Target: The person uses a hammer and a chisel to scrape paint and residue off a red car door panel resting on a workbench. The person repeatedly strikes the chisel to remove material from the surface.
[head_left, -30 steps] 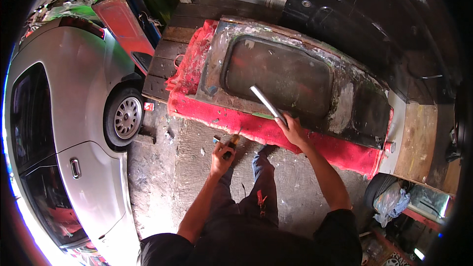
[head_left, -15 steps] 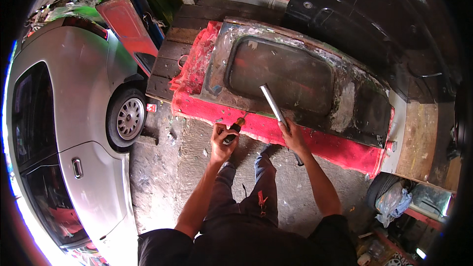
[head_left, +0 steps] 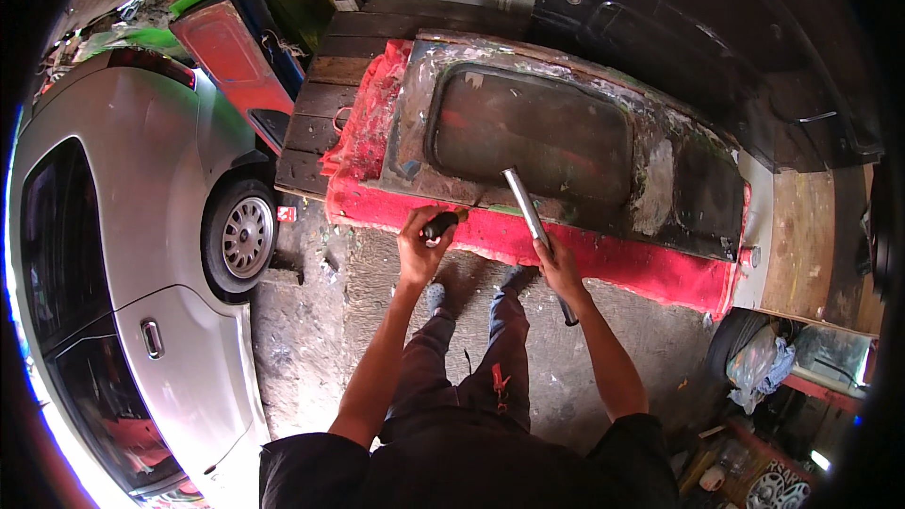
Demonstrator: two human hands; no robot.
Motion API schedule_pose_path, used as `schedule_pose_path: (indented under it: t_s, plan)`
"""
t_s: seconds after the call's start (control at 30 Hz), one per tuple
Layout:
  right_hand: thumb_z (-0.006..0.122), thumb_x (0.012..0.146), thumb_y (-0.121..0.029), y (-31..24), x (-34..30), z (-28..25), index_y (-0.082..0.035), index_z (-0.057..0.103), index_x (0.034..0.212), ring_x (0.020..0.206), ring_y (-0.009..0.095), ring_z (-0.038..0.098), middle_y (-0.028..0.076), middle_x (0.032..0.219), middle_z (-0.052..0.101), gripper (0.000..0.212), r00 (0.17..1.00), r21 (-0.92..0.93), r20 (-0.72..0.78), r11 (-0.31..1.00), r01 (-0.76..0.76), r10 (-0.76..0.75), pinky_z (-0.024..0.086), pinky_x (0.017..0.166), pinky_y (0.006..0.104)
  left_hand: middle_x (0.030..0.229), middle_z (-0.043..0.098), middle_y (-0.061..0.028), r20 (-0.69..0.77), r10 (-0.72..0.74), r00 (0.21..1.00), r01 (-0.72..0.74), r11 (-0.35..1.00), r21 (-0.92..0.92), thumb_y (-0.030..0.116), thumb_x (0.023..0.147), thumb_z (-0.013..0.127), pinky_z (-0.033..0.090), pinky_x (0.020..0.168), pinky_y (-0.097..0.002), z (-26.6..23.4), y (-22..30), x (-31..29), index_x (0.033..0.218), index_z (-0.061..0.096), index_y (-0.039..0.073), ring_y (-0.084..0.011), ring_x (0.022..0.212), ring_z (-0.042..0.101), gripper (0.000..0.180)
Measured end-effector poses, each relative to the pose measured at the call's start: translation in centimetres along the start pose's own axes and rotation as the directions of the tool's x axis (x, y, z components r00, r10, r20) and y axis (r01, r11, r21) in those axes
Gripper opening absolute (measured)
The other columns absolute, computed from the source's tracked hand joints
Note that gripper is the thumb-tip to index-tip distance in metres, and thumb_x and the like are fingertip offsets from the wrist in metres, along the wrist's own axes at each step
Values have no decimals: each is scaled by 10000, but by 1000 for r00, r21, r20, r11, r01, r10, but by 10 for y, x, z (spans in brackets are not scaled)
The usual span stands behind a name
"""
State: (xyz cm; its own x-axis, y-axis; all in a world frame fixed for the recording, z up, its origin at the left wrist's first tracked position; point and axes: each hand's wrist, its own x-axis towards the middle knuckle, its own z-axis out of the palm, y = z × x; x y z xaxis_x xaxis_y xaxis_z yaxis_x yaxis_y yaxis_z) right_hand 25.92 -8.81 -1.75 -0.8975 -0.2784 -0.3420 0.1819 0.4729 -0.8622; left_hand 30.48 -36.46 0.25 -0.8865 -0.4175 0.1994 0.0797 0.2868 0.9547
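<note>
My left hand (head_left: 418,250) is closed around a screwdriver (head_left: 439,224) with a dark handle and a yellowish end, held over the front edge of a red cloth (head_left: 377,205). In my right hand (head_left: 562,269) is a silver metal bar (head_left: 525,203) with a black grip end below the fist. The bar slants up and left, its far end over the lower part of a worn vehicle panel (head_left: 660,217). That panel has flaking paint and a recessed dark window area, and it rests on the red cloth. Whether the screwdriver's tip touches anything I cannot tell.
A silver car (head_left: 156,217) with its wheel (head_left: 247,238) stands close on the left. Wooden planks (head_left: 316,104) lie under the cloth. A large black panel (head_left: 679,47) leans behind. At the right are a tyre (head_left: 732,339) and a plastic bag (head_left: 754,368). Paint flakes dot the floor.
My left hand has lifted slightly and turned the screwdriver, so its handle lies flatter. The right hand keeps its hold on the bar; the whole view has shifted a little.
</note>
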Motion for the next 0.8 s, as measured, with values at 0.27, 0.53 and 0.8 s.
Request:
schedule_pose_path:
  t_s: [0.27,0.53,0.8]
  plan:
    - [549,991,-350,-3,-15,15,-42,537,892,459,108,468,16,587,485,324,998,138,-60,990,17,-9,352,423,307,1031,686,-89,269,-61,961,66,998,-8,80,816,775,530,719,-250,12,-4,45,1146,619,22,-104,879,638,370]
    - [543,1000,-343,-30,-30,21,-71,525,920,439,50,411,-47,599,401,285,995,313,-70,948,-52,78,298,377,258,954,612,-122,338,161,928,-176,984,15,164,911,679,460,839,-352,53,-28,58,1257,477,37,-238,898,567,419]
    - [543,997,-370,-69,-25,1,-41,554,1089,458,53,403,-35,617,413,341,996,371,-39,927,-56,75,309,399,246,831,617,-132,369,-100,924,151,982,-115,302,933,650,477,700,-359,80,-62,100,1133,482,-19,-227,767,583,415]
